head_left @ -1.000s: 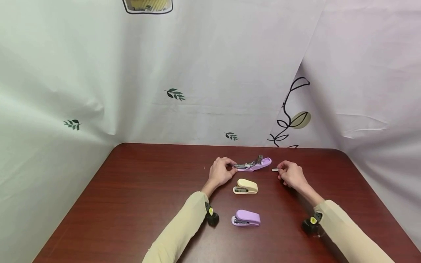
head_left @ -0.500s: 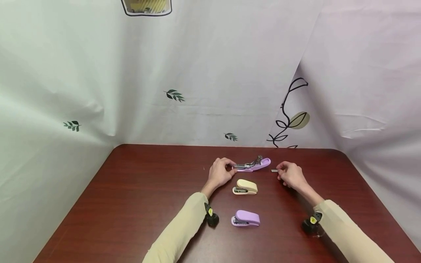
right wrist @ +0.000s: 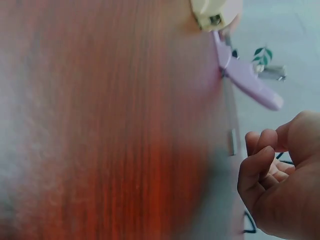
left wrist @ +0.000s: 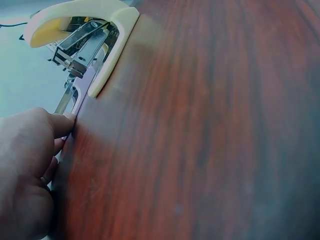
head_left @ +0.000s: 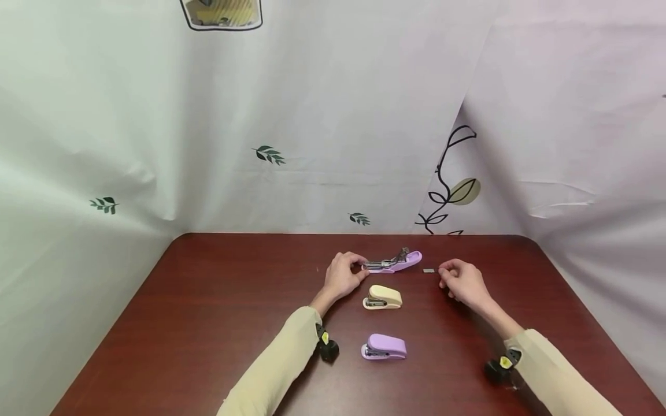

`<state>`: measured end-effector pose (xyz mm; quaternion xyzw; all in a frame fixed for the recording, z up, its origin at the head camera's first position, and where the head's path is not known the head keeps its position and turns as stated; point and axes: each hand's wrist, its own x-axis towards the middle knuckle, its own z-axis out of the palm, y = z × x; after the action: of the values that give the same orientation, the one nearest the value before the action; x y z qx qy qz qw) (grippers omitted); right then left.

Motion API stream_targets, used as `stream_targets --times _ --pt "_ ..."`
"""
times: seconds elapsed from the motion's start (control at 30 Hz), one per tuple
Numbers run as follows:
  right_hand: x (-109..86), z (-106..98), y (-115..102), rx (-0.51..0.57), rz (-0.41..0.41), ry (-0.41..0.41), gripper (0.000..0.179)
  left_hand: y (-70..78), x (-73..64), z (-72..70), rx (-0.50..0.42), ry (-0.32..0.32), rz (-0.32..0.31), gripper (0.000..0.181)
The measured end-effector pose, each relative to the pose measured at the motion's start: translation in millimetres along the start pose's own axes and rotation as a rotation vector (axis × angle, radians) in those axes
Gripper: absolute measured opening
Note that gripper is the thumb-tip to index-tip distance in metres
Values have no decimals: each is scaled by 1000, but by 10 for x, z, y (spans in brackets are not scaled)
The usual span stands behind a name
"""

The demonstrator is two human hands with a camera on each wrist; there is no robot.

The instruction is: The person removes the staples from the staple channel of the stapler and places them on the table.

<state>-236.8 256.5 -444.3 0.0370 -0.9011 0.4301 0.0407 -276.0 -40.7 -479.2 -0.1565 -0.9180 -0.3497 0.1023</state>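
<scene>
Lilac opened stapler (head_left: 393, 267) at the back, metal strip (head_left: 429, 271) loose beside it

Opened stapler lies near the far edge of the table (head_left: 234, 312), cover swung back, right end tilted up, metal innards exposed. Left hand (head_left: 341, 274): thumb and finger pinch the stapler's left end, steadying it by the look of it. Right hand (head_left: 463, 282): fingers loosely bent, fingertips close together, nothing seen in them.

Small silvery strip, probably staples, flat on the table between the stapler's raised end and the right fingertips. Just beside the fingertips; right wrist view shows a gap, so not held.

Nearer the person: cream stapler (head_left: 385, 296), then closed lilac stapler (head_left: 387, 345), roughly in line with the opened one. Both closed up, neither touched by a hand. Pale printed cloth (head_left: 312, 104) hangs behind.

Progress, my read: partway. Done: one stapler opened, strip out on the table. Not done: strip isn't in the stapler, cover isn't back down. Loading or unloading? Can't tell; too small to see whether the magazine holds any staples. Other two staplers: can't tell if filled, or if they're part of the job. If it's loading, what's left is seating the strip and closing the cover; if unloading, only closing up.
</scene>
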Motion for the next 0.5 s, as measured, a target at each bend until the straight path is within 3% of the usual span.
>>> stream_targets --times 0.13,0.27,0.4,0.5 --pt "-83 13 -113 22 -39 8 14 -40 -7 -16 -32 9 40 20" --pt "-171 89 -284 -7 -146 15 11 -99 -13 -33 -149 35 93 24" --pt "-249 208 -464 -78 -353 10 13 -88 -126 -120 -266 39 124 29" --pt "-279 297 -589 -136 -516 -33 22 -8 -273 -212 -290 -29 180 29"
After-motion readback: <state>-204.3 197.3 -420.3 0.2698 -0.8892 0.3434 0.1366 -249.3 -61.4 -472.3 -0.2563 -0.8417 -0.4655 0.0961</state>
